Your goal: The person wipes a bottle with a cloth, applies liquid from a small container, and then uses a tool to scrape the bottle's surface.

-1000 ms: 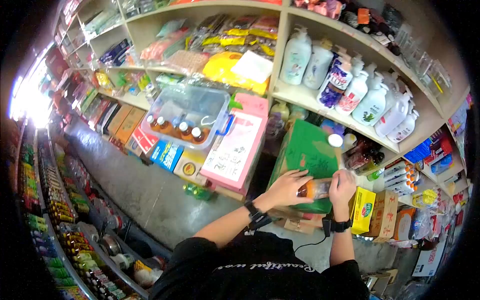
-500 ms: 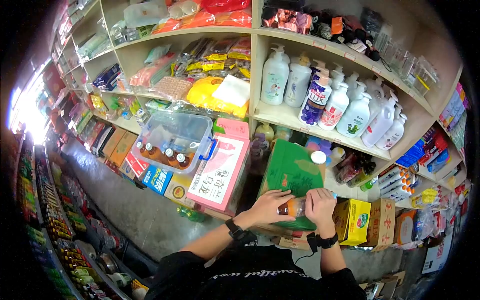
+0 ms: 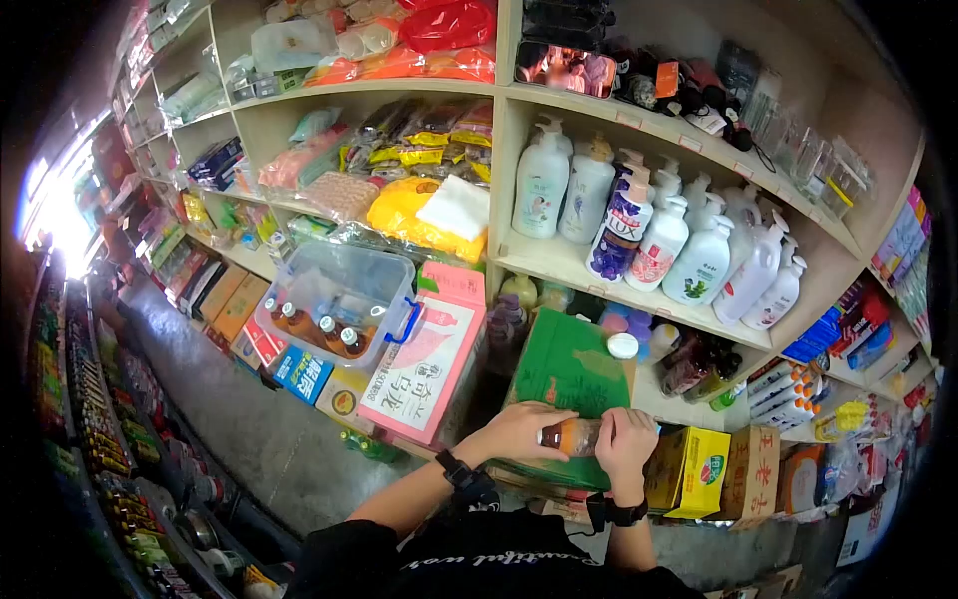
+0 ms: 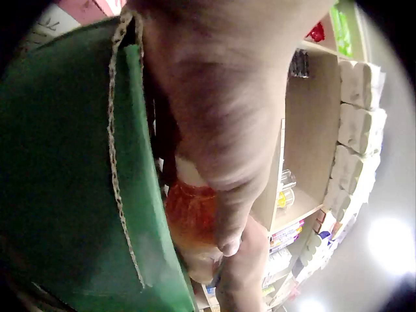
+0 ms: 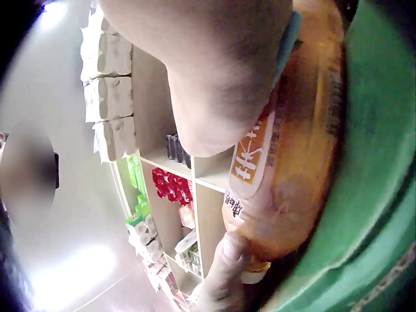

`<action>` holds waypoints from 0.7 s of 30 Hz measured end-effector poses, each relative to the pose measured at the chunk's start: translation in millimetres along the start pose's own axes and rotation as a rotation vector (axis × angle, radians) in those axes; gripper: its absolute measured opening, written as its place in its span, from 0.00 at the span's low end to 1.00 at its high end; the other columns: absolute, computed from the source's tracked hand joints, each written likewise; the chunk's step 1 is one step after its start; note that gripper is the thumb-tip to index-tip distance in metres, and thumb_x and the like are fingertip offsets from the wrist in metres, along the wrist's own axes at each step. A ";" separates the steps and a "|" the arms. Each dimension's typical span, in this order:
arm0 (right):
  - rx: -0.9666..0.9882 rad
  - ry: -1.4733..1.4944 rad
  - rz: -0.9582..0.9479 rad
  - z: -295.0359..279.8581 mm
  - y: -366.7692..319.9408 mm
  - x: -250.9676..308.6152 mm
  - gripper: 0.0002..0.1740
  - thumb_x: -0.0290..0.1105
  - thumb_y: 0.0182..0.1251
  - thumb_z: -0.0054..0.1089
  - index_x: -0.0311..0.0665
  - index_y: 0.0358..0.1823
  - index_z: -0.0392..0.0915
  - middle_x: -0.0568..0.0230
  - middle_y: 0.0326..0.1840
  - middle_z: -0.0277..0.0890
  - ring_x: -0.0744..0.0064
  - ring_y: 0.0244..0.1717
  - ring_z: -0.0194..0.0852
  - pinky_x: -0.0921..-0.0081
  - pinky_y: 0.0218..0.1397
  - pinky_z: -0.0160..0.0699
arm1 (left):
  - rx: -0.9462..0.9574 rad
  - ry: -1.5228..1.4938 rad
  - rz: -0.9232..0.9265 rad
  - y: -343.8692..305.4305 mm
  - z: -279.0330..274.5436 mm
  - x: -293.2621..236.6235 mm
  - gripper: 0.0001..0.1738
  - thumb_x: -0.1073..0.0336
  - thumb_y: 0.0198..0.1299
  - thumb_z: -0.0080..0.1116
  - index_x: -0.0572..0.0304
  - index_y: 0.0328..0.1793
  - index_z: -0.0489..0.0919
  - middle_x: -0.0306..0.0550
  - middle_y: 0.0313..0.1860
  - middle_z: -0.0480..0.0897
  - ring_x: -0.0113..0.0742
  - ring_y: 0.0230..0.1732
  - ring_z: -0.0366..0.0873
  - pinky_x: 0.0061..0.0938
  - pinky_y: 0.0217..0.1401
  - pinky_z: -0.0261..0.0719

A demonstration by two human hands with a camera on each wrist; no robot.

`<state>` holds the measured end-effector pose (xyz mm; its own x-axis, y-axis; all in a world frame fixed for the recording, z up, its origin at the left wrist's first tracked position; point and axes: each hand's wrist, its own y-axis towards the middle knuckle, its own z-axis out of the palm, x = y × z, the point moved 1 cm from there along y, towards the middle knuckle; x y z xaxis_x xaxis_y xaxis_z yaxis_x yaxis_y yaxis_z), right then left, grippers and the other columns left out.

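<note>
A bottle [image 3: 579, 437] of amber drink with an orange label lies on its side, close over the near part of a green carton [image 3: 559, 364]. My left hand [image 3: 529, 431] grips its left end, the thumb along the label. At the other end, my right hand [image 3: 627, 449] curls round the bottle and covers much of it. White characters show on the label of the bottle [image 5: 286, 169] in the right wrist view; a light blue edge peeks out beside my palm. In the left wrist view, my left hand [image 4: 221, 117] hides part of the bottle [image 4: 192, 211].
A round white lid [image 3: 622, 345] is at the carton's back right corner. Left of it, a pink box [image 3: 424, 369] stands beside a clear bin [image 3: 389, 280] holding several brown bottles. Pump bottles [image 3: 619, 225] line the shelf behind. A yellow box [image 3: 699, 469] stands at right.
The head view has shifted, so the carton and shelves sit lower and further left. Both hands keep hold of the bottle, and my right hand covers more of it than a second ago.
</note>
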<state>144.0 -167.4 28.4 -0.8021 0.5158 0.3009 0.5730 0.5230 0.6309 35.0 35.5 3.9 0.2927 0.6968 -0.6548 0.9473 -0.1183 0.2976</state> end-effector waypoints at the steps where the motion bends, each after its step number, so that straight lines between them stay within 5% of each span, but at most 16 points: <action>1: -0.017 -0.005 0.001 -1.0 -0.5 0.8 0.06 0.29 0.65 0.62 0.39 0.29 0.82 0.54 0.30 0.84 0.46 0.35 0.83 0.54 0.43 0.78 | -0.002 0.004 0.001 -0.3 1.0 1.8 0.48 0.36 0.56 0.80 0.57 0.77 0.81 0.58 0.61 0.90 0.57 0.61 0.88 0.44 0.68 0.85; 13: -0.040 0.004 0.032 0.9 -5.6 0.0 0.05 0.29 0.63 0.61 0.41 0.30 0.82 0.56 0.29 0.83 0.46 0.36 0.81 0.52 0.44 0.74 | -0.040 -0.026 0.025 0.1 -0.3 -2.6 0.46 0.39 0.56 0.80 0.60 0.74 0.82 0.60 0.58 0.90 0.59 0.58 0.88 0.45 0.66 0.85; 15: -0.042 0.003 0.032 1.4 -4.8 1.2 0.04 0.29 0.62 0.61 0.41 0.29 0.82 0.57 0.29 0.83 0.46 0.36 0.81 0.52 0.43 0.74 | 0.021 -0.032 -0.025 0.3 -0.3 -0.3 0.48 0.36 0.57 0.80 0.55 0.77 0.82 0.57 0.64 0.89 0.56 0.64 0.87 0.45 0.69 0.85; 21: -0.044 -0.028 0.047 3.5 -5.2 4.9 0.04 0.29 0.61 0.61 0.41 0.29 0.81 0.56 0.29 0.83 0.46 0.35 0.81 0.53 0.43 0.74 | 0.020 -0.026 -0.031 -2.8 -5.1 -2.5 0.47 0.38 0.56 0.81 0.54 0.78 0.82 0.58 0.64 0.89 0.56 0.63 0.88 0.43 0.68 0.85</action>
<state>137.7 -165.2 24.0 -0.7690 0.5581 0.3117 0.6017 0.4672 0.6478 30.9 37.6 8.2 0.2659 0.6815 -0.6818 0.9584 -0.1106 0.2632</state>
